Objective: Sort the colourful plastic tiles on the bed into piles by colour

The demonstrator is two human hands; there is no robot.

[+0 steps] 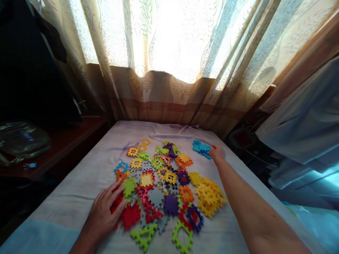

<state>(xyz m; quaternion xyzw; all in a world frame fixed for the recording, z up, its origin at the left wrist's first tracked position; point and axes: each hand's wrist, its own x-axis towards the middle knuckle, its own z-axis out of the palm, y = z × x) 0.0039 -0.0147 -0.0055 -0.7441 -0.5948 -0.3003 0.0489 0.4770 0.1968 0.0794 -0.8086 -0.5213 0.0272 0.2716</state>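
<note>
**Two hands at a heap of interlocking tiles**

A pile of toothed plastic building tiles (164, 183) lies spread over the pale sheet of a bed (79, 190), right in the middle where both arms can get at it. The colours are all mixed together there, save for two bunches that look sorted: a stack of yellow tiles (209, 197) at about four o'clock of the heap, and a small cluster of blue tiles (201, 148) set well apart at about one o'clock.

The right hand (216, 153) is stretched out to that blue cluster, its fingertips touching the near edge; from here I cannot tell whether the fingers pinch a piece or only rest on it. The cluster is a short strip, its long axis running from ten o'clock to four o'clock, the near end pointing at the hand.

The left hand (106, 208) lies flat and spread at eight o'clock of the heap, palm down, gripping nothing, fingertips over a red tile (131, 215) and beside a green tile (129, 186), as if steadying the pile.

Behind the bed hangs a lit curtain (169, 53); a dark wooden shelf (60, 141) stands at nine o'clock.
</note>
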